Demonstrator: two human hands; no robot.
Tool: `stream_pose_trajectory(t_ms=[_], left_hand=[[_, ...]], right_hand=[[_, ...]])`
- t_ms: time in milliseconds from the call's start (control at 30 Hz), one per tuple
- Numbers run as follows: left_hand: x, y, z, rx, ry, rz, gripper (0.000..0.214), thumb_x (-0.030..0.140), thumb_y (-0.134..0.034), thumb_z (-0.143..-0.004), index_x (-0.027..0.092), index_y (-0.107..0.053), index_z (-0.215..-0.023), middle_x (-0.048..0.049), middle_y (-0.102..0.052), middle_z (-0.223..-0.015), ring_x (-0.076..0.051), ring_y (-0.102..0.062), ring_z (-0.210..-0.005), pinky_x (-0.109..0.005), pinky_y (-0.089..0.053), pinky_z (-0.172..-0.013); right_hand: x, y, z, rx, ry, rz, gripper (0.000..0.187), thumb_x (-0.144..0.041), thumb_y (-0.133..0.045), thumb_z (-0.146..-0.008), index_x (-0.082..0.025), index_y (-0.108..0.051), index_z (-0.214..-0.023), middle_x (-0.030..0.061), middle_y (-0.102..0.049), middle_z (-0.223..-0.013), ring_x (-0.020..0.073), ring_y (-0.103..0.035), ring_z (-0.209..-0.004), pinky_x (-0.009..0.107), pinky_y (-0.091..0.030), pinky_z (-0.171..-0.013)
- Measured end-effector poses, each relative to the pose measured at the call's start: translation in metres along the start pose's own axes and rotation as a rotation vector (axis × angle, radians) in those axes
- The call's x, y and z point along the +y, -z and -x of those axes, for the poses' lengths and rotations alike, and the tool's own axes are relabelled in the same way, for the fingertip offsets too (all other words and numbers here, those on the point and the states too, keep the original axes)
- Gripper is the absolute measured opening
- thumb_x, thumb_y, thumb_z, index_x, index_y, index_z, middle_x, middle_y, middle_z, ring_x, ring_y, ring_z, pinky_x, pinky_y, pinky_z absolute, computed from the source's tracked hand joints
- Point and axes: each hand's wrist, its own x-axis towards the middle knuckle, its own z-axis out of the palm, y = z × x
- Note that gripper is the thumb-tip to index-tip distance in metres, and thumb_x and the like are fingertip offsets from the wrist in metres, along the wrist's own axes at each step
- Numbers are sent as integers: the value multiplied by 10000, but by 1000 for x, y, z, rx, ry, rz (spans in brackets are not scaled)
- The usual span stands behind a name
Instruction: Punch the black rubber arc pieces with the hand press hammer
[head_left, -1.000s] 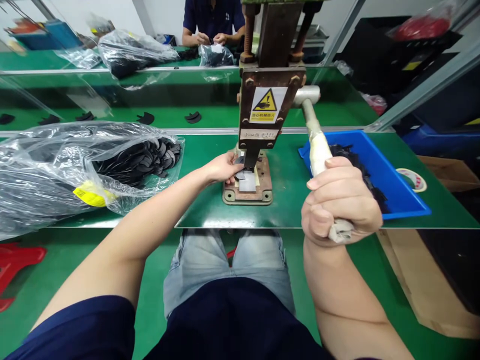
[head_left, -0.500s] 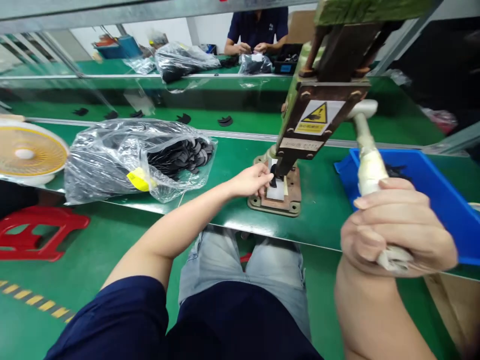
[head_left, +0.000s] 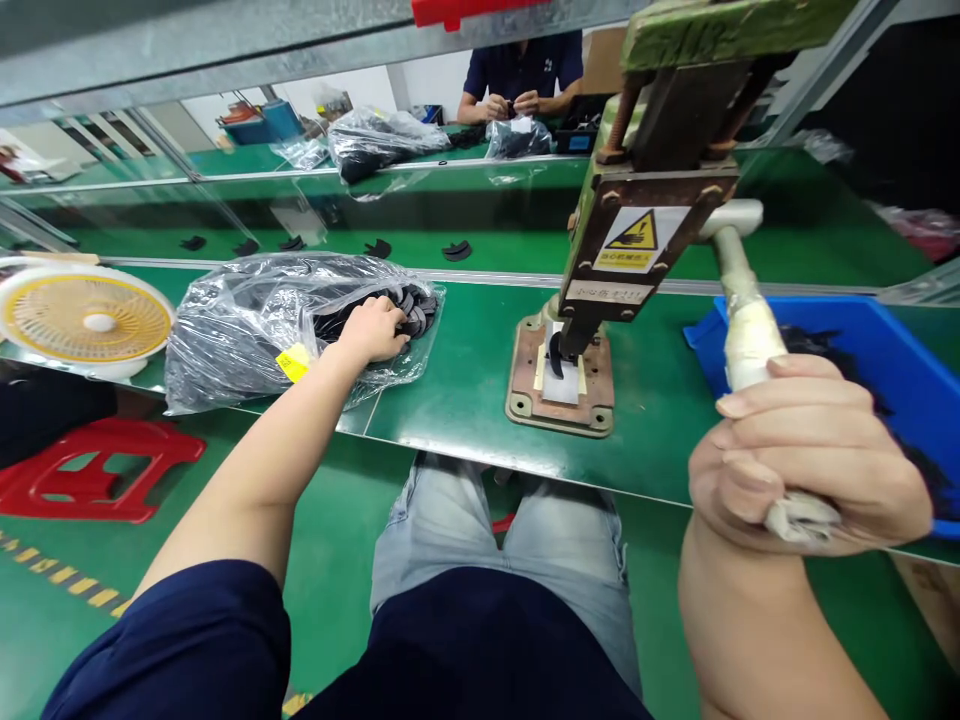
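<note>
My right hand (head_left: 810,460) is wrapped round the taped lever handle (head_left: 752,345) of a green and brown hand press (head_left: 637,235). On the press's base plate (head_left: 525,400), a black curved piece (head_left: 556,356) lies over a pale strip, just below the ram. To the left, my left hand (head_left: 375,328) reaches into the mouth of a clear plastic bag (head_left: 225,330) full of black curved pieces (head_left: 421,308). Its fingers are bent and apart over the pile, with the tips partly hidden among the pieces. No piece shows lifted in them.
A blue bin (head_left: 892,350) holding black pieces stands right of the press, behind my right hand. A fan (head_left: 97,320) is at the left. Several black pieces (head_left: 455,250) lie beyond the rail. Across the bench a person (head_left: 525,80) handles something small. A red stool (head_left: 105,465) stands below.
My left hand has left the black piece at the press and moved left to the bag. The piece stays on the base under the ram. My right hand still grips the lever.
</note>
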Motion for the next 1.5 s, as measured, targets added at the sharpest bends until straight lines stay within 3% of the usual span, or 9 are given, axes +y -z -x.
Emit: stream_pose_trajectory(t_ms=[200,433,600,733,833,933,1067,1267,1500], left_hand=[[26,-2,-12,-24,43,-100,592,468,-656,-911,85,-715,-1358,-278,-574,-1461,-452,-486,-1377,-534,-384,-1126],[37,-3,6,136,13,-43,428,325,-521,-951,96,-764,-1219,-282,-634,-1362,-447,-507,-1321,-584,-346,-1115],[44,14,17,235,70,103,456,339,-500,-964,95,-747,-1260,-299,-621,-1375,-490,-507,-1330,-631,-361,-1106],[71,24,22,291,81,289,418,358,-440,-1050,135,-685,-1305,-234,-647,-1349,-412,-601,-1274,-518,-443,-1085],[104,15,27,226,2,447,369,376,-396,-1105,155,-649,-1256,-187,-713,-1209,-336,-683,-1142,-419,-504,-996],[135,-4,33,123,-101,569,259,371,-508,-1079,171,-637,-1181,-165,-750,-1110,-313,-724,-1049,-387,-529,-912],[153,-20,36,26,-107,827,143,365,-632,-1023,228,-621,-1061,-70,-777,-943,-239,-745,-846,-323,-533,-748],[166,0,26,-97,-30,1312,234,450,-619,-1060,241,-551,-979,44,-655,-596,-127,-599,-498,-228,-432,-526],[199,6,1,-188,-111,1531,311,422,-805,-956,199,-604,-872,-9,-695,-655,-124,-638,-532,-237,-467,-539]], right_hand=[[1,2,-1,-17,32,-33,468,-410,-767,-875,-220,-451,-587,-75,-637,-599,136,-713,-667,498,-607,-915],[0,-2,-2,7,38,-50,466,-397,-762,-874,-218,-433,-597,-81,-627,-594,125,-701,-672,481,-597,-921],[-2,-3,-2,-14,28,-17,457,-441,-748,-882,-230,-444,-613,-96,-618,-589,121,-688,-662,482,-606,-925],[-5,-4,-3,-12,20,6,468,-451,-736,-897,-227,-428,-624,-95,-596,-591,114,-677,-656,475,-608,-925],[-5,-6,-3,6,35,2,487,-455,-739,-893,-221,-410,-621,-94,-578,-577,115,-664,-638,472,-604,-909],[-5,-6,-4,9,33,-5,496,-445,-747,-889,-214,-402,-618,-94,-573,-570,111,-661,-637,468,-598,-914],[-7,-5,-4,-2,20,-8,498,-441,-748,-889,-212,-396,-620,-93,-567,-576,106,-664,-651,459,-592,-932],[3,-13,-4,91,89,-40,599,-451,-767,-855,-197,-304,-572,-97,-452,-490,94,-613,-575,418,-599,-859],[11,-21,-5,164,125,-91,649,-473,-784,-806,-188,-254,-562,-89,-398,-462,95,-554,-518,393,-578,-797]])
